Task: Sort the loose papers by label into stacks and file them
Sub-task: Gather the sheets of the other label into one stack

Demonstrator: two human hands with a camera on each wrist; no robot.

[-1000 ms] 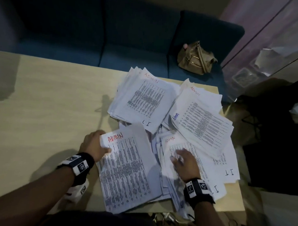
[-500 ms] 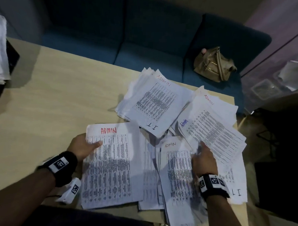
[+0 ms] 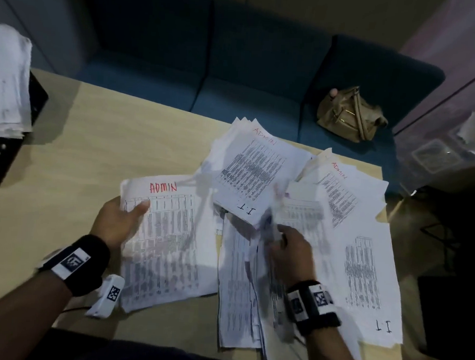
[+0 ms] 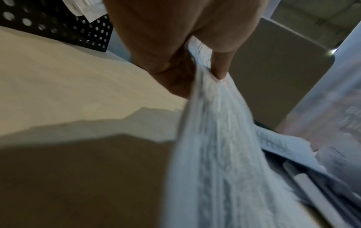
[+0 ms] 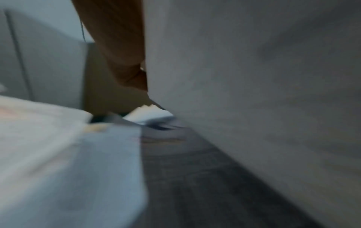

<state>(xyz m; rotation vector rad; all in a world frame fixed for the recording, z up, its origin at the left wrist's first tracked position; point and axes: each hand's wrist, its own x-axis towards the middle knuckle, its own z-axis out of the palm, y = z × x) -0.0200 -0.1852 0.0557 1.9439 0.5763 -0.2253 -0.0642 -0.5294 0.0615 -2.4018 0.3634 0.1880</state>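
An office lounge: a pale wood table (image 3: 101, 152) strewn with printed papers (image 3: 261, 167) labelled ADMIN and I.T, a blue sofa (image 3: 235, 71) behind.

Bare forearms, a black wristband (image 3: 87, 265) with white square-code tags on each wrist, white camera unit (image 3: 106, 295) beneath the left.

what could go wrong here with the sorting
1. The loose pile mixes ADMIN and I.T. sheets overlapping at angles; lifting several at once may put labels together.
2. Sheets under the right hand overhang the table edge and could slide off.
3. The left hand pinches only the ADMIN stack edge; sheets may fan out.
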